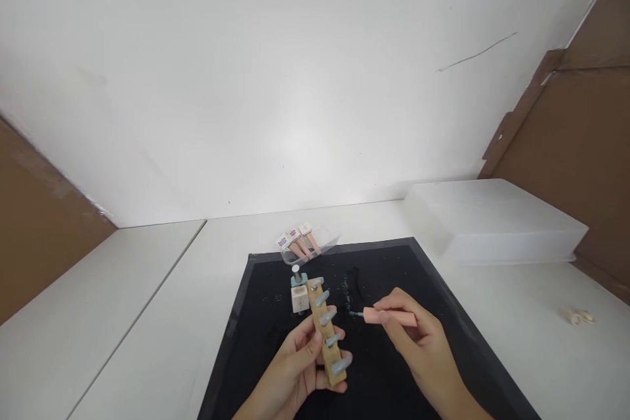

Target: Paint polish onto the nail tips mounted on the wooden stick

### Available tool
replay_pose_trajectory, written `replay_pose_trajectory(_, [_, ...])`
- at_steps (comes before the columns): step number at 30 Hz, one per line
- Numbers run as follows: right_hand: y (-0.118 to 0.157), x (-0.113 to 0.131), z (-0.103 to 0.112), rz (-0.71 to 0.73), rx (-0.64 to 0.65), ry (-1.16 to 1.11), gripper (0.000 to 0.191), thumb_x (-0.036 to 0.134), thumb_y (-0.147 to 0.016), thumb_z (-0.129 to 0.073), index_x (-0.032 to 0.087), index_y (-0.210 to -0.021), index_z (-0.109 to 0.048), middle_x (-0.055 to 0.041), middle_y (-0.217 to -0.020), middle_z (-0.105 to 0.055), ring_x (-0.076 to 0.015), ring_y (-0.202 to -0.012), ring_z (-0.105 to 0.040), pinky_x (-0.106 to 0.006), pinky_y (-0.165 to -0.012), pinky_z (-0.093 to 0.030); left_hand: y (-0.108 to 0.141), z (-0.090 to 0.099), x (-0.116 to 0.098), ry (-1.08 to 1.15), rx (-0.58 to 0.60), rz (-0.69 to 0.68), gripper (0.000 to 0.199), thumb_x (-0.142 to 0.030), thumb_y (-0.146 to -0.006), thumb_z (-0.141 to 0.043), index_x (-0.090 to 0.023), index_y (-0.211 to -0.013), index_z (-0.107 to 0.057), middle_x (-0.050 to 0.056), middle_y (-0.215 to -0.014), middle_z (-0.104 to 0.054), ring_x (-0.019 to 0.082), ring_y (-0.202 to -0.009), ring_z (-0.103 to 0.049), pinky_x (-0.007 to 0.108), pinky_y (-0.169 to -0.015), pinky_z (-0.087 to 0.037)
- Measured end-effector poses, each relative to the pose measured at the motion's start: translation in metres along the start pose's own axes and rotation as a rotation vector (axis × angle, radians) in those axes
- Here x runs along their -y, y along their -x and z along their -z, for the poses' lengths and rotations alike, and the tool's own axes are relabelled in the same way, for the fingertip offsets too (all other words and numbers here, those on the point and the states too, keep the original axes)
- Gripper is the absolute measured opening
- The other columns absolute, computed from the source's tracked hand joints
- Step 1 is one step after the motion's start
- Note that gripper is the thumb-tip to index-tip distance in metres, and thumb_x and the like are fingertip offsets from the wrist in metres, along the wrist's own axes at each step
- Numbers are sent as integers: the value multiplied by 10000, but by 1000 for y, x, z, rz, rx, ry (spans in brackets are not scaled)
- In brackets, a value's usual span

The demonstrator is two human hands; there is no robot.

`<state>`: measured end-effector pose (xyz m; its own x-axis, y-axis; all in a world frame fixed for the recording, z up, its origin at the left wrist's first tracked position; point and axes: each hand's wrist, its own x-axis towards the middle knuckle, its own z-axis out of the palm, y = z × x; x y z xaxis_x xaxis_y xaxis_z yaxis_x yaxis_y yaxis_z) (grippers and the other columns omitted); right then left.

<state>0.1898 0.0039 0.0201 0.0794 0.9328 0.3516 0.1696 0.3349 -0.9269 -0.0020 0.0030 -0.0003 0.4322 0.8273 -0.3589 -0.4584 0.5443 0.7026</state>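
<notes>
My left hand (298,364) is closed around a narrow wooden nail stand (317,319), tilted over the black mat. Several grey-blue false nails (329,316) stick out along its right side. In my right hand (416,341) is a pink nail polish brush (391,317), pinched near its front, the bristle tip pointing left toward the nails with a small gap between. Just beyond the stand is a square pale bottle (300,300) with an open-looking top. Behind it stands a small teal piece with a white-topped post (296,273).
A clear tray (327,237) with several pink-handled bottles (300,244) sits at the mat's (374,256) far edge. A translucent white box (497,216) stands at the back right. Small beige rings (575,317) lie on the right of the white table (162,315). Brown cardboard (585,164) flanks the workspace.
</notes>
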Motion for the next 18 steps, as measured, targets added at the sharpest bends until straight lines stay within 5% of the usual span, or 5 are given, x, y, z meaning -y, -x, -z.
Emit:
replay_pose_trajectory(10, [2,2,-1,-127,50,-136,208,377,-834,-563,210,-712,-551,53,-576,-414,-103,-455,-345,-223,-428,-294,1,2,-2,73,0,-25,532,-228,-805,-580,-257,-1307,-407,64,-920,-616,235,-911,-618,412,-777,-465])
replay_pose_trajectory(18, [1,1,-1,-187,61,-140,243,411,-828,-565,204,-702,-538,52,-618,-395,-95,-470,-320,-230,-441,-254,3,-1,-3,93,-23,-11,654,-149,-761,-625,-244,-1345,-348,73,-934,-643,273,-956,-619,469,-870,-435])
